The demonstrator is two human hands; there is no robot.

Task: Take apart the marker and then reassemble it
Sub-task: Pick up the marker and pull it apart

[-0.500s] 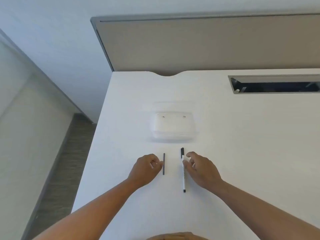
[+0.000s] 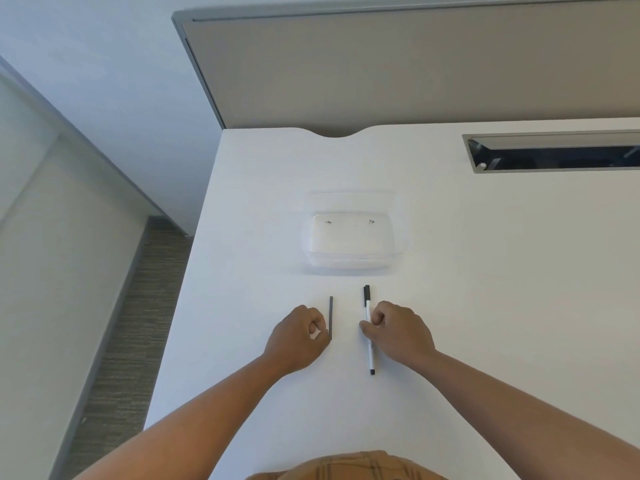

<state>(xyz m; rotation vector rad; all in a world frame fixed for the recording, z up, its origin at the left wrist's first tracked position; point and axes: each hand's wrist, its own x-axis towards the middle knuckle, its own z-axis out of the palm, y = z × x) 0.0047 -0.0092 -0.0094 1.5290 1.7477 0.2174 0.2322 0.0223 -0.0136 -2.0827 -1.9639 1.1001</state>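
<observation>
A white marker [image 2: 371, 355] with a black cap at its far end and a black tip at its near end lies lengthwise on the white table [image 2: 485, 306]. My right hand [image 2: 398, 332] rests over its middle, with the thumb on its left side and curled fingers on its right. A thin dark grey rod [image 2: 331, 313] lies parallel to it, a little to the left. My left hand [image 2: 298, 336] is curled into a loose fist beside the rod, and its fingertips touch the rod's near half.
A clear plastic box [image 2: 351, 237] stands on the table just beyond the two parts. A cable slot [image 2: 554, 154] is cut into the table at the back right. The table's left edge runs close to my left arm. A grey partition rises behind.
Both hands have curled slightly tighter in place. The marker and the rod lie where they were.
</observation>
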